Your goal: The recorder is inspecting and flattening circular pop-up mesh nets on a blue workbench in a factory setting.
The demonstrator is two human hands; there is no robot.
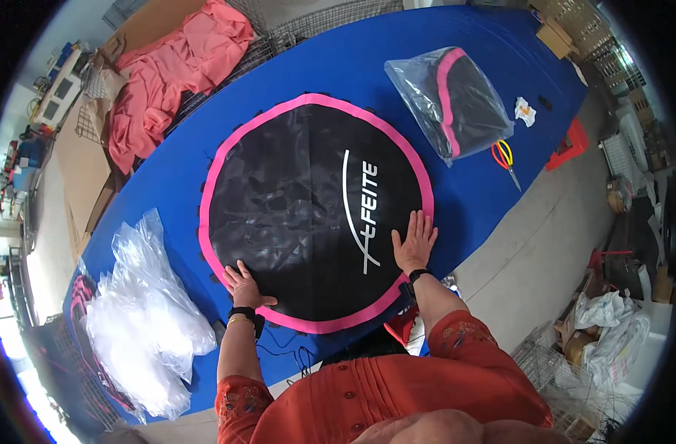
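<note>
A round black trampoline mat (279, 192) with a pink border lies spread out on a blue-covered table (316, 63). White lettering and a curved white line run along its right half. Small dark tabs stick out around its edge. My left hand (245, 287) rests with fingers spread on the mat's near-left edge. On the near-right edge, my right hand (415, 244) lies flat, partly over the pink border. Neither hand holds anything.
Clear plastic bags (142, 318) are heaped at the left. A bagged, folded black-and-pink mat (456, 100) lies at the far right, beside scissors (507, 161) with yellow-and-red handles and a crumpled white scrap (524, 112). Pink cloth (182, 66) hangs over cardboard beyond the table. Dark cords (297, 359) dangle near me.
</note>
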